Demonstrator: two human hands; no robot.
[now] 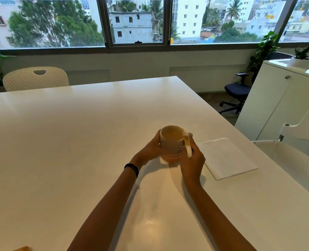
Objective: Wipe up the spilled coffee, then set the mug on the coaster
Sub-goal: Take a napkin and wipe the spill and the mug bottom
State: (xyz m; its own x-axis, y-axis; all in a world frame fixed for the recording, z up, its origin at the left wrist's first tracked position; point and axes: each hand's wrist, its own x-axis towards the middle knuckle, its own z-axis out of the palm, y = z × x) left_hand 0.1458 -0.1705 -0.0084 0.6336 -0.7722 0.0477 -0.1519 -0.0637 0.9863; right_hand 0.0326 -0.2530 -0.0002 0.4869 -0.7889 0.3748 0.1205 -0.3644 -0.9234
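The white table [77, 133] spreads under the mug [171, 145], which stands upright with pale brown liquid inside. A folded white napkin [226, 158] lies flat just right of the mug. The left hand [150, 149] wraps the mug's left side, fingers curled round its wall. The right hand [192, 160] is at the mug's handle side, fingers curled, pinching a crumpled tissue [188, 147] against the mug. Whether the orange band at the mug's base is a coaster cannot be told.
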